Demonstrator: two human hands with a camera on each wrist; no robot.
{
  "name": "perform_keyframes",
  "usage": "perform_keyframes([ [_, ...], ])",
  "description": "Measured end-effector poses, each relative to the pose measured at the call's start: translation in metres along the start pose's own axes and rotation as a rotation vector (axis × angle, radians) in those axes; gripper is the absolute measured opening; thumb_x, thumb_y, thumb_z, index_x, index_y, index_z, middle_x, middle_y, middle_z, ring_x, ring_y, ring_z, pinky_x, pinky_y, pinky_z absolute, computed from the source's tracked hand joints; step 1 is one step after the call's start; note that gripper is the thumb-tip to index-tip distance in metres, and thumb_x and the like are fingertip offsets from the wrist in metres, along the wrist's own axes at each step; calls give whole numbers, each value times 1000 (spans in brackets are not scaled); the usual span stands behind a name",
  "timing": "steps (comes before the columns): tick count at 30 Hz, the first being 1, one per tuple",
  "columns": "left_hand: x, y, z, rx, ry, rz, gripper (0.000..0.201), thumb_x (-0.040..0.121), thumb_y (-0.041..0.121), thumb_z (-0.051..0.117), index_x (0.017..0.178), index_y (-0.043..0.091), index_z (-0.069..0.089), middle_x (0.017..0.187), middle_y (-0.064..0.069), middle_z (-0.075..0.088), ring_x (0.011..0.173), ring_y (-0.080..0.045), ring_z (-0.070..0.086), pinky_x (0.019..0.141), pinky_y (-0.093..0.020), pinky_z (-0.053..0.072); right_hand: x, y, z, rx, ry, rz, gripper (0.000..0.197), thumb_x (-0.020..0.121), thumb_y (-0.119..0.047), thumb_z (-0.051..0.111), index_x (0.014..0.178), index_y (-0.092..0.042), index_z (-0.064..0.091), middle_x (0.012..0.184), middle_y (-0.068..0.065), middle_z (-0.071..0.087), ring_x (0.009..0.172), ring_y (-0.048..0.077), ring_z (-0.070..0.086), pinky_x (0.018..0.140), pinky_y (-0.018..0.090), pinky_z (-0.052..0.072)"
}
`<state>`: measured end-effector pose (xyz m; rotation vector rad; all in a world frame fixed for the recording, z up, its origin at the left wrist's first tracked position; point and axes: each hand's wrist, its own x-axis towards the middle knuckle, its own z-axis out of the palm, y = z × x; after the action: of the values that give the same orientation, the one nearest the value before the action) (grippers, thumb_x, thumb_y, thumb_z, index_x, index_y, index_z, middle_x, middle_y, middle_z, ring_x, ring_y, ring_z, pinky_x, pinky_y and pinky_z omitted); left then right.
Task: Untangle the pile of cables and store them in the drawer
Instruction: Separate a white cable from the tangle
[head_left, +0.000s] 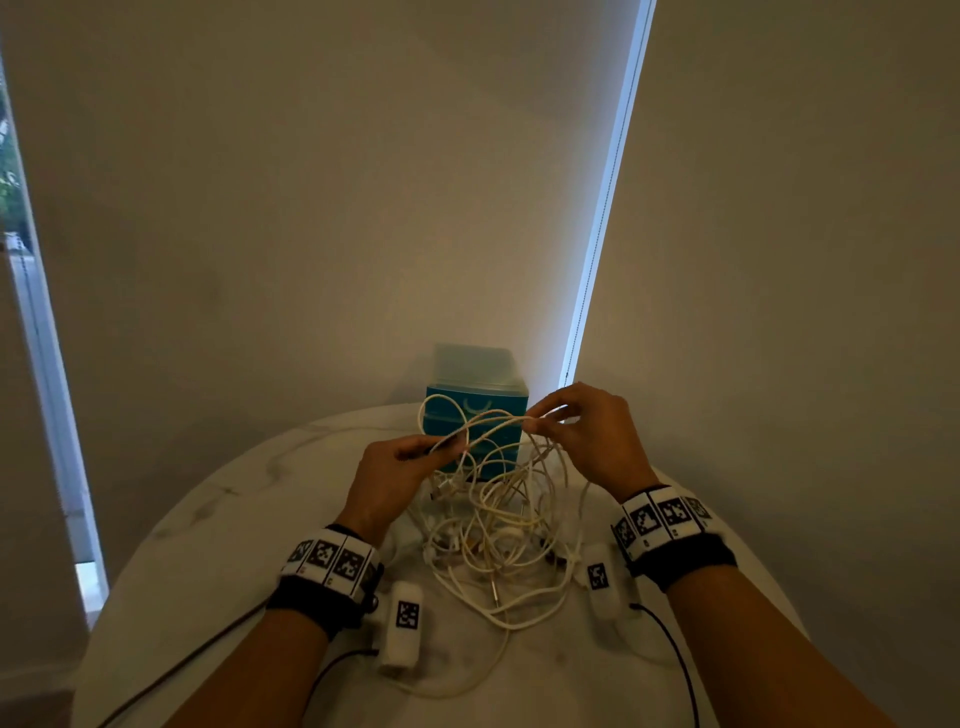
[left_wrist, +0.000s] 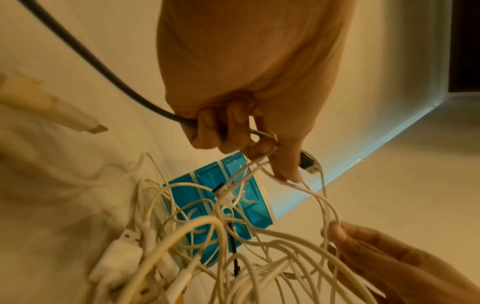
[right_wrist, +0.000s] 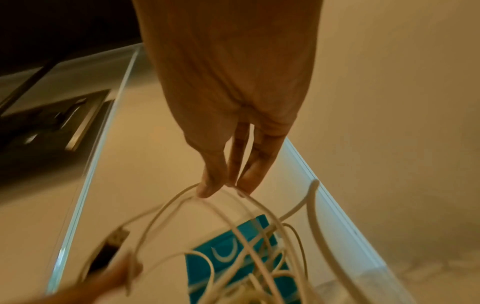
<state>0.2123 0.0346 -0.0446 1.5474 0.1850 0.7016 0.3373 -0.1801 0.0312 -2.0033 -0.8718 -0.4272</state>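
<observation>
A tangle of white cables (head_left: 498, 540) lies on the round marble table (head_left: 218, 519), with several strands lifted above it. My left hand (head_left: 415, 452) grips a bunch of white strands (left_wrist: 259, 164), and a dark USB plug (left_wrist: 307, 162) sticks out past its thumb. My right hand (head_left: 540, 421) pinches lifted white loops (right_wrist: 223, 189) between thumb and fingers, to the right of the left hand and slightly higher. Behind the cables stands a small blue drawer unit (head_left: 475, 415) with its drawers closed (left_wrist: 221, 205).
The drawer unit stands at the table's far edge against a pale roller blind (head_left: 363, 208). One white cable (head_left: 467, 686) trails toward the near edge. Black wires (head_left: 675, 654) run from my wrist devices over the table. A white plug (left_wrist: 78, 121) hangs at the left.
</observation>
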Motion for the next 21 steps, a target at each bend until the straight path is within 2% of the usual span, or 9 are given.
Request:
perform_keyframes([
  [2, 6, -5, -7, 0, 138, -69, 21, 85, 38, 87, 95, 20, 86, 61, 16, 68, 57, 5, 57, 62, -24, 41, 5, -1, -7, 46, 95, 40, 9, 81, -25, 92, 87, -24, 85, 80, -12, 79, 74, 0, 74, 80, 24, 62],
  [4, 13, -14, -19, 11, 229, -154, 25, 85, 43, 87, 90, 18, 83, 49, 17, 54, 53, -4, 47, 53, -26, 34, 11, 0, -15, 114, 276, 87, 6, 85, -28, 89, 87, -26, 83, 74, -10, 78, 71, 4, 75, 79, 26, 61],
  [7, 21, -26, -35, 2, 272, -224, 31, 83, 46, 87, 88, 16, 82, 59, 0, 49, 53, -14, 36, 49, -25, 26, 15, 6, -21, 483, 499, 259, 9, 86, -25, 87, 91, -22, 81, 78, 5, 80, 76, 20, 79, 82, 41, 66],
  [9, 21, -26, -37, 7, 270, -240, 33, 84, 45, 87, 98, 16, 82, 64, 0, 51, 53, -14, 40, 48, -24, 28, 12, 7, -18, 751, 554, 378, 14, 87, -16, 87, 98, -11, 80, 90, 19, 80, 82, 27, 79, 79, 38, 67],
  [11, 20, -20, -35, 11, 245, -222, 38, 81, 41, 90, 109, 19, 79, 76, 3, 64, 70, -15, 58, 59, -27, 40, 6, 4, -10, 909, 521, 444, 20, 89, -10, 85, 105, -3, 78, 95, 22, 77, 80, 24, 75, 72, 30, 64],
  [13, 20, -12, -32, -9, 204, -175, 55, 73, 40, 96, 121, 23, 73, 91, 4, 65, 90, -17, 63, 74, -32, 44, -1, 0, 1, 949, 446, 457, 21, 89, -7, 84, 107, 1, 78, 93, 16, 76, 76, 19, 72, 67, 25, 62],
  [15, 18, -3, -30, -11, 189, -98, 67, 68, 42, 99, 126, 30, 66, 91, 6, 53, 87, -16, 56, 77, -33, 44, -7, 0, 12, 942, 408, 453, 17, 88, -8, 85, 103, -2, 80, 94, 12, 78, 78, 19, 72, 67, 25, 62],
  [17, 16, 5, -28, -24, 208, 13, 67, 66, 43, 98, 125, 32, 66, 87, 4, 45, 80, -16, 48, 80, -31, 45, -9, -1, 21, 912, 391, 436, 14, 87, -11, 87, 100, -7, 82, 96, 11, 80, 83, 20, 73, 70, 26, 63],
  [21, 5, 21, -20, -18, 116, 187, 42, 76, 40, 94, 113, 32, 76, 77, -2, 49, 73, -19, 47, 78, -32, 47, -10, -10, 40, 714, 311, 293, 12, 85, -23, 90, 95, -20, 85, 89, 5, 81, 79, 19, 75, 78, 36, 65],
])
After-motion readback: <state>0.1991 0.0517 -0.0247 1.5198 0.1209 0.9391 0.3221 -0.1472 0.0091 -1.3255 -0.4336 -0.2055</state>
